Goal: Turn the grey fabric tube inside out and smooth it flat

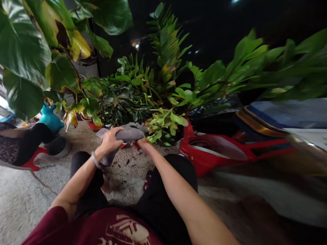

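Holding grey cloth [129, 135] above the ground [122, 180], near the leaves [176, 118]. Gripping it with the left hand [111, 140], letting part droop below; curling the right hand [139, 144] at the opposite end, with a partly hidden hold. Could slip there if only lightly pinched. Could drag that droop along the ground if lowered, or snag on leaves if swung forward.

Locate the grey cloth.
In the head view, the grey cloth is left of centre, held between the left hand and right hand, left of the red bag.
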Demonstrator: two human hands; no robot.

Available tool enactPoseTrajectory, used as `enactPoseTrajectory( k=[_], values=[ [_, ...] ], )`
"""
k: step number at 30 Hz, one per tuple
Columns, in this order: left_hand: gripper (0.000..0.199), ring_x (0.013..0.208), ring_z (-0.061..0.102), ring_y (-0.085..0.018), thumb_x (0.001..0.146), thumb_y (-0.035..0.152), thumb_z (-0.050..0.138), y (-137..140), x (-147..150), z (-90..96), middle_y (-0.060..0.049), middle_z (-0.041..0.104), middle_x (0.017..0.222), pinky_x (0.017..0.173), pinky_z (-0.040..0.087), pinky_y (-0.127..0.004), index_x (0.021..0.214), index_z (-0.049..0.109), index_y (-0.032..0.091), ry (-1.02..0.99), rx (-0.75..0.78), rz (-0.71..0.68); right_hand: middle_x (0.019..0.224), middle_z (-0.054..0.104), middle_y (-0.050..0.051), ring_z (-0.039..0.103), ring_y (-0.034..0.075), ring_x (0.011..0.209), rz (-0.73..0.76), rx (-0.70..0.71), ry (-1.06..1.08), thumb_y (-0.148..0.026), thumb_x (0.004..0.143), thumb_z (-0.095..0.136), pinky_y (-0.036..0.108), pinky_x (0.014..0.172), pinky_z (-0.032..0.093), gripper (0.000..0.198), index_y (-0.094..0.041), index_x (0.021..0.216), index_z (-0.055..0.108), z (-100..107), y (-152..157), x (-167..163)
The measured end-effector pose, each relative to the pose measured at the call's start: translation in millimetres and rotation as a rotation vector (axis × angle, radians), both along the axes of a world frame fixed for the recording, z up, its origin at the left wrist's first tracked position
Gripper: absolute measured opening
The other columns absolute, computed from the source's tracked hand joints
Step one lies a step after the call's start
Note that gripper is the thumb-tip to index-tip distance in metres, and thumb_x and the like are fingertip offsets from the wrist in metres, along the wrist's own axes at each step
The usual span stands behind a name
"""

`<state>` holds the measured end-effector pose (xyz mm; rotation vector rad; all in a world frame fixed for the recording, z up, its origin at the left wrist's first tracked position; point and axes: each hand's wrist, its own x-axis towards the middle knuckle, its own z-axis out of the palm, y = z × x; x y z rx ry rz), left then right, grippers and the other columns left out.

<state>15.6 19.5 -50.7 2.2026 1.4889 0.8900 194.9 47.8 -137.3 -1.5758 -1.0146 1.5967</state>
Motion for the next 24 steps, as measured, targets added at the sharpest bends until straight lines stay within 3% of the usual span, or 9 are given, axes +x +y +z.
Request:
enactPoseTrajectory(
  k=[3,8,10,12,15,17,20,24],
  values=[
    [0.052,0.105,0.071,-0.028,0.066,0.01,0.069,-6.1,-13.5,16.3,-0.007,0.074,0.117,0.098,0.056,-0.041,0.117,0.071,0.019,-0.097,0.063,0.02,0.049,0.062,-0.002,0.047,0.008,0.034,0.01,0.012,0.006,-0.022,0.087,0.069,0.017,0.033,0.032,0.011,-0.014,0.08,0.07,-0.8,0.6,0.8],
    [0.058,0.125,0.061,-0.027,0.072,0.014,0.066,50.8,22.4,67.0,-0.007,0.067,0.133,0.112,0.046,-0.042,0.13,0.063,0.021,-0.23,0.389,0.013,0.055,0.065,-0.003,0.051,0.006,0.036,0.033,0.071,0.041,-0.024,0.092,0.063,0.014,0.036,0.034,0.014,-0.014,0.093,0.074,3.6,-2.2,-0.8],
    [0.059,0.126,0.06,-0.027,0.071,0.012,0.065,68.2,36.3,65.5,-0.008,0.066,0.133,0.114,0.045,-0.043,0.129,0.063,0.02,-0.215,0.403,-0.01,0.055,0.065,-0.002,0.05,0.005,0.036,0.023,0.064,0.029,-0.023,0.092,0.064,0.014,0.035,0.034,0.014,-0.013,0.094,0.073,5.0,-2.4,-2.9],
    [0.058,0.122,0.062,-0.029,0.068,0.01,0.065,68.3,38.7,47.9,-0.009,0.068,0.128,0.111,0.047,-0.044,0.125,0.066,0.02,-0.146,0.313,-0.029,0.053,0.063,-0.003,0.049,0.006,0.035,0.012,0.042,0.013,-0.024,0.091,0.065,0.015,0.034,0.033,0.014,-0.013,0.093,0.073,5.4,-1.5,-4.4],
    [0.055,0.112,0.068,-0.031,0.063,0.007,0.065,40.7,20.0,12.9,-0.009,0.072,0.119,0.103,0.054,-0.047,0.117,0.07,0.02,-0.05,0.116,-0.015,0.049,0.061,-0.004,0.047,0.008,0.033,-0.004,0.023,0.006,-0.024,0.091,0.066,0.017,0.032,0.031,0.013,-0.013,0.093,0.073,4.7,0.7,-2.9],
    [0.053,0.105,0.07,-0.032,0.062,0.006,0.066,19.2,1.7,2.5,-0.008,0.074,0.114,0.098,0.057,-0.047,0.112,0.072,0.02,-0.05,0.038,-0.006,0.048,0.061,-0.003,0.047,0.008,0.033,-0.014,0.014,0.0,-0.022,0.09,0.065,0.017,0.032,0.031,0.012,-0.013,0.091,0.073,4.2,1.5,0.3],
    [0.051,0.102,0.071,-0.029,0.063,0.007,0.067,9.2,-14.0,19.8,-0.005,0.075,0.111,0.096,0.058,-0.045,0.112,0.072,0.021,-0.137,0.089,0.003,0.049,0.061,-0.004,0.048,0.007,0.034,-0.004,0.022,0.004,-0.02,0.09,0.064,0.016,0.033,0.031,0.011,-0.013,0.088,0.073,4.8,0.1,4.9],
    [0.055,0.118,0.065,-0.027,0.07,0.013,0.067,39.1,-4.6,63.5,-0.006,0.07,0.126,0.107,0.051,-0.043,0.125,0.065,0.021,-0.252,0.364,0.081,0.053,0.063,-0.005,0.05,0.005,0.035,0.015,0.062,0.028,-0.02,0.093,0.062,0.014,0.034,0.033,0.013,-0.014,0.09,0.073,7.1,-2.6,4.8]
  ],
)
